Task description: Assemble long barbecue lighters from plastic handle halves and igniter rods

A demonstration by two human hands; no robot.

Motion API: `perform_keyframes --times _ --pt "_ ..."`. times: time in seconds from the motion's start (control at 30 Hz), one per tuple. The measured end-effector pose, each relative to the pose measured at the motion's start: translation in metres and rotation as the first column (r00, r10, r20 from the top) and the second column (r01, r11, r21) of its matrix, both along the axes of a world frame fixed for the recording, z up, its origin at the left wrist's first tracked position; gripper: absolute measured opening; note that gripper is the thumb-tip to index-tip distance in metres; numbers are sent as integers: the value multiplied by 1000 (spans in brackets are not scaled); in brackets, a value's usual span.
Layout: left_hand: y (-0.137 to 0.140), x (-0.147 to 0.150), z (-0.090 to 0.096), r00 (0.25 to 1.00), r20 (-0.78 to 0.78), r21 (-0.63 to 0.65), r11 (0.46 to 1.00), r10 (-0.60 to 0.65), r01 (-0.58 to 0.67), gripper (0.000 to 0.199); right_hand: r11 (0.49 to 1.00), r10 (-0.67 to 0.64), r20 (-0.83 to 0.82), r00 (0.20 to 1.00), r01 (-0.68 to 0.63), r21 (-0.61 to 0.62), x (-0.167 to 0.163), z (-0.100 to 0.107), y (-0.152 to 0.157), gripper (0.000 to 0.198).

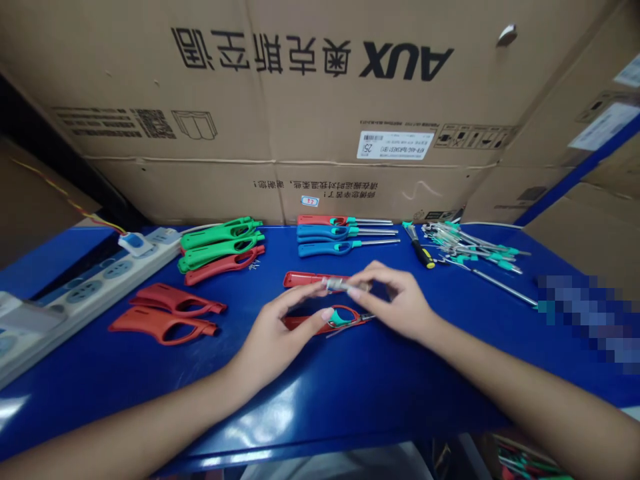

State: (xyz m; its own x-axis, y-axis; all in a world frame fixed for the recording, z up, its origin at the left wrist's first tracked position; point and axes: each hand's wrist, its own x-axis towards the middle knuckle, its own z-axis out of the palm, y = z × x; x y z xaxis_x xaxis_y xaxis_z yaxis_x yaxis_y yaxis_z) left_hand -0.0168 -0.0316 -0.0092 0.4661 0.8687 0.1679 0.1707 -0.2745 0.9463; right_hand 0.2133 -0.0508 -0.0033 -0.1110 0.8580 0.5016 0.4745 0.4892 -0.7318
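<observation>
Slim greyish cylinder [339, 285], red plastic shell [298, 279]

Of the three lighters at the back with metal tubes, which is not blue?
The red lighter, farthest back, nearest the cardboard; the two blue lighters lie in front.

Cardboard and sockets around my blue tabletop [350, 393].
Facing me stands an AUX cardboard panel [280, 133], its print upside down, bearing a white printed label [395, 145] and a small blue-edged sticker [310, 201]. To my left, a white power strip [99, 280] runs slantwise, a blue-and-white plug [136, 244] on it trailing red-and-yellow wire [114, 227].
</observation>
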Motion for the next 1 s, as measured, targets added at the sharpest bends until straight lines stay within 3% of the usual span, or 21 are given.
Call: perform_keyframes --times 0.13,0.27,0.37,0.53,0.73,0.87,1.0 --pt "-4 2 2 985 171 -99 995 -7 24 19 985 165 2 986 -165 43 -21 -9 -14 9" --pt "-5 4 3 942 336 -262 958 -22 116 26 983 175 -102 979 -180 -46 -18 -9 -13 13" --pt "-4 4 4 945 324 -181 979 -34 97 21 974 198 -150 969 -211 -79 -17 -7 -12 12" --pt "-2 3 3 953 297 -75 993 -66 92 17 969 243 -10 970 -242 45 -17 -7 -12 11" --pt "-5 2 4 963 187 63 980 -196 187 18 935 353 112 929 -347 -66 -16 -5 -14 8" --pt "-6 -1 8 980 85 153 974 -181 166 8 960 271 231 935 -280 7 -14 0 -17 9" --pt "-5 -3 11 995 -52 253 963 -85 95 7 975 203 178 963 -216 53 -11 4 -19 4"
